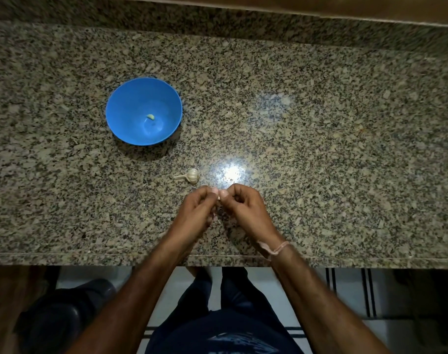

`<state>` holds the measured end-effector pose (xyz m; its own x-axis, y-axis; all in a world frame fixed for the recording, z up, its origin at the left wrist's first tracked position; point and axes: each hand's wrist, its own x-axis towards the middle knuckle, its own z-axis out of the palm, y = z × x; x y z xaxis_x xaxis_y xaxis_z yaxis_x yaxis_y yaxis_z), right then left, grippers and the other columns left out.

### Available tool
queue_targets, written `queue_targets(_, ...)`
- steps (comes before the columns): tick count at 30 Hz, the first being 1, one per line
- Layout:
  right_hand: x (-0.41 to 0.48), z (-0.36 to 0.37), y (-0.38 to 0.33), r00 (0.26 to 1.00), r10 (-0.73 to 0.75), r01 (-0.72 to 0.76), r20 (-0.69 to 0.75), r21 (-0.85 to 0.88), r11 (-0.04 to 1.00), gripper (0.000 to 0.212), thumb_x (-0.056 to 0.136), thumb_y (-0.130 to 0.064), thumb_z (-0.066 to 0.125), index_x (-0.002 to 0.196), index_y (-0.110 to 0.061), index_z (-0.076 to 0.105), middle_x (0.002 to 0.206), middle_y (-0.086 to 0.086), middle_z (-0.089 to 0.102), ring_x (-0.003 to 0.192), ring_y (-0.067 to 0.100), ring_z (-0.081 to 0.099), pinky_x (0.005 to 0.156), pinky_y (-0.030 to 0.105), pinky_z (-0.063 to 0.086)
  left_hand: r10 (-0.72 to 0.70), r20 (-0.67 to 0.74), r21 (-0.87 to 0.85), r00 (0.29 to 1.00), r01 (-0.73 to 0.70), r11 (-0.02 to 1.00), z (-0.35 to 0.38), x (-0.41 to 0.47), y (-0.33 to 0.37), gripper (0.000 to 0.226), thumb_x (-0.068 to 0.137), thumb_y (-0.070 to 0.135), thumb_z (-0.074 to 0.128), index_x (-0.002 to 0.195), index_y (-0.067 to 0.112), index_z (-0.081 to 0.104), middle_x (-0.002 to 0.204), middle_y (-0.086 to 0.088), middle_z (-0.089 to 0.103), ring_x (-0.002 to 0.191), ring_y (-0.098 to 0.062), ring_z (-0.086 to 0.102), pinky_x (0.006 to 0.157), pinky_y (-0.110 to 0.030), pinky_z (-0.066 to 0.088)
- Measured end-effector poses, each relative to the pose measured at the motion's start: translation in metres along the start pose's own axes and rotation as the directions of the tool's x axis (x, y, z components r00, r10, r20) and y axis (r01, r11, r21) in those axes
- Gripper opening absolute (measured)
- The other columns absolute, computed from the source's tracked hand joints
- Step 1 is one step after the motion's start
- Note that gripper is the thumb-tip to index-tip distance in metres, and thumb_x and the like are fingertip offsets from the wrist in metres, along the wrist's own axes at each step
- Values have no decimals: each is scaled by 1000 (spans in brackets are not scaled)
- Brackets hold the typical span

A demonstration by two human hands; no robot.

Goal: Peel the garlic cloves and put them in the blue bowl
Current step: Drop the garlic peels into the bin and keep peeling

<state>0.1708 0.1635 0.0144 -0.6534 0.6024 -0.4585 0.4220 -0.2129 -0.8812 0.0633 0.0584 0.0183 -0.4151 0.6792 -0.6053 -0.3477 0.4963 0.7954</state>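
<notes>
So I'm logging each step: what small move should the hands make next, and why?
Probably pull the skin off: the left hand and right hand pinch a small clove between their fingertips, and the blue bowl holds only one peeled clove.

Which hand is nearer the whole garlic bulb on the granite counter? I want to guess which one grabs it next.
Left. The left hand sits just below the whole garlic bulb; the right hand is further off, below and to its right.
</notes>
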Motion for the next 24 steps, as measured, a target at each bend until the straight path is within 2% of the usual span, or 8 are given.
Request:
queue_targets(3, -1, -1, 1, 986, 147, -160, 75, 224, 961, 24, 102, -23, 64, 81, -12, 63, 68, -3, 58, 60, 9, 50, 57, 22, 43, 81, -77, -54, 994, -86, 995, 3, -3, 0, 23, 106, 32, 56, 106, 10, 64, 68, 11, 60, 56, -4, 50, 48, -18, 38)
queue_targets(6, 0, 1, 5, 983, 168, -182, 73, 293, 939, 22, 102, -22, 64, 89, -5, 65, 70, 1, 59, 61, 11, 50, 58, 24, 44, 127, -177, -32, 976, -135, 990, 4, 1, -5, 13, 102, 22, 63, 105, 12, 70, 91, 1, 75, 82, -8, 70, 68, -19, 54)
queue_targets(8, -1, 4, 7, 991, 128, -131, 29, 286, 949, 21, 101, -20, 66, 91, -2, 66, 72, 2, 61, 64, 11, 53, 59, 23, 46, 75, -179, -86, 981, -91, 992, 5, 2, -6, 15, 102, 23, 63, 104, 11, 71, 85, 1, 73, 70, -6, 64, 61, -19, 49)
queue_targets(11, 2, 7, 10, 994, -38, 43, -99, 51, 998, 17, 98, -19, 71, 87, -7, 68, 78, 1, 68, 72, 11, 63, 67, 25, 55, -51, -153, -220, 987, 17, 975, 2, 6, -11, 21, 104, 28, 62, 104, 10, 73, 71, 4, 58, 60, -6, 43, 53, -23, 34)
queue_targets(14, 4, 8, 10, 988, -84, 83, -128, -15, 996, 15, 96, -19, 73, 88, -8, 70, 80, 2, 71, 75, 11, 67, 69, 26, 58, -16, -159, -192, 987, -15, 981, 2, 7, -12, 19, 104, 28, 62, 106, 12, 72, 76, -2, 64, 65, -8, 51, 55, -23, 40)
queue_targets(16, 5, 7, 9, 994, -7, 13, -113, 47, 999, 18, 97, -19, 71, 86, -6, 69, 75, 0, 69, 68, 9, 64, 63, 23, 54, 63, -185, -138, 981, -90, 986, 3, 5, -10, 12, 102, 21, 65, 106, 10, 70, 90, -15, 71, 76, -13, 62, 60, -22, 48)
queue_targets(20, 3, 6, 5, 980, 194, -199, 50, 360, 911, 21, 101, -21, 66, 86, -7, 67, 70, 2, 63, 59, 11, 54, 58, 25, 44, 147, -169, -98, 975, -165, 981, 0, 5, -10, 6, 99, 8, 65, 104, 8, 67, 101, -14, 73, 91, -17, 71, 81, -26, 60)
queue_targets(24, 4, 10, 9, 986, 166, -157, 4, 357, 921, 21, 101, -21, 65, 88, -5, 69, 76, 7, 69, 66, 18, 60, 64, 27, 51, 37, -159, -185, 987, -66, 981, 0, 9, -14, 9, 103, 14, 62, 109, 12, 68, 95, -7, 74, 83, -15, 65, 71, -28, 54)
